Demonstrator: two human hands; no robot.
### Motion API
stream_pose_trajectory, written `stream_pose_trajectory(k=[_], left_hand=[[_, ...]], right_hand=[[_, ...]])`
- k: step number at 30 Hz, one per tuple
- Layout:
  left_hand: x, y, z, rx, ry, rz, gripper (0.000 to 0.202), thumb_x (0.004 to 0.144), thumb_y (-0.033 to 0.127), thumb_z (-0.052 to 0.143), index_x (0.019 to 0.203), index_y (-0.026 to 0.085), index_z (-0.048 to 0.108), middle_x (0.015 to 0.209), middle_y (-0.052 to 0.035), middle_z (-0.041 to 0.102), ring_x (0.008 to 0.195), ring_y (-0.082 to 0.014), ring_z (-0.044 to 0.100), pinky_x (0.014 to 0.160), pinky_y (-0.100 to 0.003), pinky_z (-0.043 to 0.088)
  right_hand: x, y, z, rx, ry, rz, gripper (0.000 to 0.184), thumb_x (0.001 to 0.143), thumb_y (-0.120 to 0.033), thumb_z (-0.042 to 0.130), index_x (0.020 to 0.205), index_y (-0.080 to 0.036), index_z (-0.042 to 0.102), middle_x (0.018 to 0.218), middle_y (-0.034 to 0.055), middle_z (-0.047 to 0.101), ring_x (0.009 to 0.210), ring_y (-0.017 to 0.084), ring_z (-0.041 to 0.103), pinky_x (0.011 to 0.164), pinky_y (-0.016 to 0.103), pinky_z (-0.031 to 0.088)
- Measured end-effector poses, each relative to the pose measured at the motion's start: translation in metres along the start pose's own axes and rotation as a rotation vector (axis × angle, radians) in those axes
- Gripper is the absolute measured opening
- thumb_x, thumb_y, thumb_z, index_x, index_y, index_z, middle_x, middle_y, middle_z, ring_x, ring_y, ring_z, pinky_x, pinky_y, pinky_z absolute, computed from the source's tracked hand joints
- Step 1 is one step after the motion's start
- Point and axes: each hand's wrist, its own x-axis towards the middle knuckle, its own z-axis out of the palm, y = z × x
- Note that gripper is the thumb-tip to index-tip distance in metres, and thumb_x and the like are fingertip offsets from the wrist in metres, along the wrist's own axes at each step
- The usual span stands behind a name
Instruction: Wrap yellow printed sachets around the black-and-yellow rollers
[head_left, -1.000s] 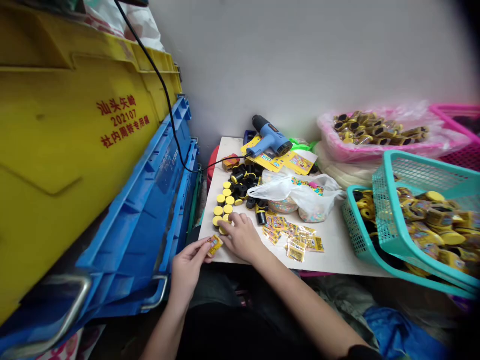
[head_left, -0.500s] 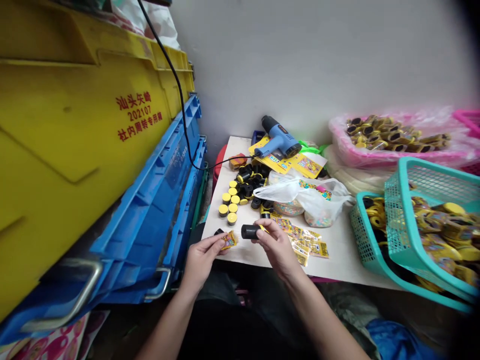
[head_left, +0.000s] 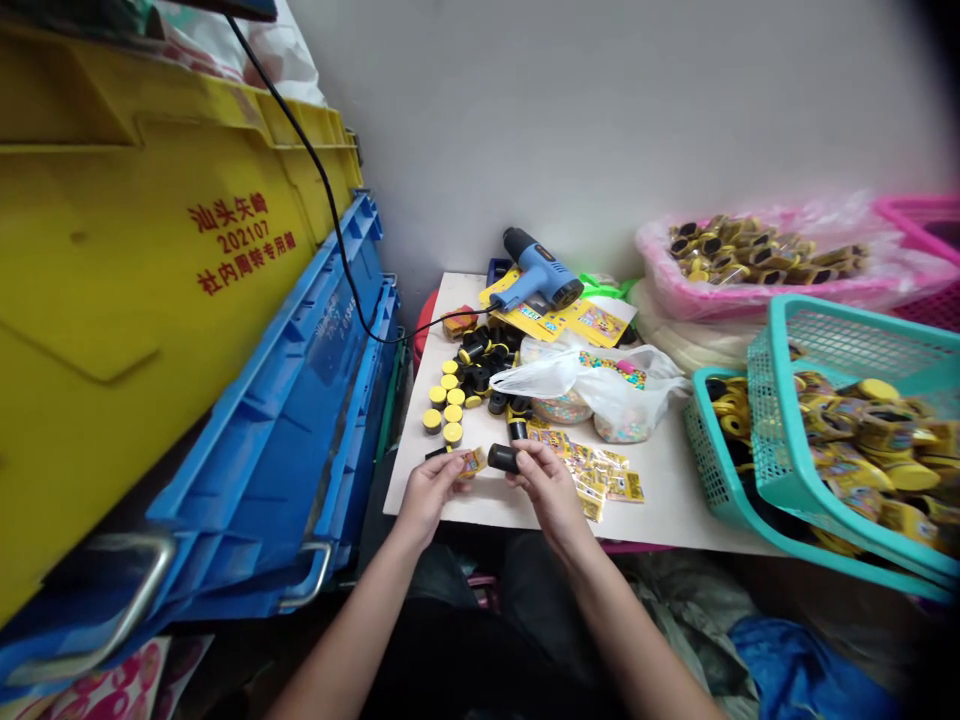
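My left hand point(head_left: 429, 492) pinches a small yellow printed packet point(head_left: 472, 461) over the near edge of the white board point(head_left: 675, 500). My right hand point(head_left: 547, 485) grips a short black cylinder point(head_left: 502, 458) sideways, its open end facing the packet a little apart. Just behind my hands stand more black cylinders with yellow caps point(head_left: 448, 400), upright in a cluster. A spread of the same yellow packets point(head_left: 592, 470) lies on the board to the right of my right hand.
A blue heat gun point(head_left: 538, 270) with a black cord lies at the back on yellow cards. A white plastic bag point(head_left: 592, 385) covers tubs of beads. Teal baskets point(head_left: 825, 430) and a pink tray point(head_left: 757, 290) of wrapped items fill the right. Stacked yellow point(head_left: 150, 250) and blue crates point(head_left: 300, 400) wall the left.
My right hand picked a black cylinder from the cluster and brought it toward the packet in my left hand. Both hands now sit closer together at the board's edge.
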Motion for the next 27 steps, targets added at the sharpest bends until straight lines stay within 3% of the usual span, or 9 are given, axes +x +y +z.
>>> stream_pose_trajectory(k=[3,9,12,17,21,25,27], left_hand=[[-0.008,0.005,0.004,-0.005,-0.014,-0.007,0.034,0.062,0.036,0.078,0.087,0.012,0.074,0.087,-0.0110,0.074,0.073,-0.0186,0.067,0.057,-0.024,0.052],[-0.019,0.013,-0.003,0.153,-0.021,0.072,0.033,0.066,0.039,0.075,0.087,0.014,0.075,0.092,-0.0106,0.073,0.078,-0.0203,0.067,0.061,-0.028,0.056],[-0.021,0.017,-0.002,0.251,-0.077,0.109,0.029,0.070,0.039,0.072,0.087,0.016,0.076,0.098,-0.0095,0.072,0.075,-0.0184,0.067,0.063,-0.028,0.057],[-0.026,0.024,0.004,0.331,-0.185,0.130,0.024,0.069,0.032,0.073,0.089,0.019,0.074,0.099,-0.0070,0.071,0.089,-0.0213,0.066,0.068,-0.027,0.057],[-0.032,0.025,0.007,0.312,-0.221,0.104,0.023,0.067,0.025,0.075,0.089,0.018,0.072,0.089,-0.0044,0.073,0.084,-0.0185,0.067,0.073,-0.027,0.056],[-0.038,0.023,0.013,0.307,-0.283,0.154,0.022,0.068,0.020,0.074,0.089,0.018,0.071,0.093,-0.0042,0.072,0.091,-0.0181,0.065,0.083,-0.028,0.052],[-0.040,0.023,0.016,0.305,-0.290,0.167,0.021,0.065,0.018,0.075,0.086,0.017,0.070,0.091,-0.0042,0.073,0.089,-0.0182,0.066,0.084,-0.028,0.051]], right_hand=[[-0.002,-0.009,-0.001,-0.059,-0.056,-0.059,0.028,0.073,-0.040,0.070,0.091,-0.019,0.064,0.073,-0.0017,0.060,0.057,0.010,0.055,0.060,0.025,0.045],[-0.006,-0.019,-0.001,-0.251,-0.206,-0.027,0.029,0.074,-0.043,0.068,0.088,-0.018,0.063,0.066,-0.0020,0.056,0.057,0.011,0.052,0.059,0.026,0.043],[-0.008,-0.019,-0.004,-0.331,-0.229,-0.010,0.031,0.072,-0.044,0.069,0.090,-0.018,0.063,0.064,-0.0026,0.054,0.058,0.012,0.051,0.059,0.026,0.042],[-0.014,-0.012,-0.005,-0.391,-0.202,-0.067,0.033,0.071,-0.043,0.070,0.095,-0.020,0.064,0.072,-0.0007,0.056,0.067,0.014,0.053,0.065,0.028,0.044],[-0.020,-0.004,0.000,-0.256,-0.255,-0.120,0.033,0.070,-0.047,0.070,0.092,-0.023,0.066,0.088,0.0034,0.059,0.081,0.018,0.055,0.071,0.030,0.045],[-0.028,0.004,0.009,0.084,-0.336,0.075,0.037,0.084,-0.052,0.052,0.106,-0.024,0.062,0.102,0.0059,0.060,0.094,0.020,0.056,0.079,0.033,0.045],[-0.032,0.009,0.014,0.206,-0.361,0.155,0.040,0.083,-0.053,0.054,0.110,-0.024,0.060,0.102,0.0065,0.061,0.092,0.021,0.058,0.080,0.034,0.045]])
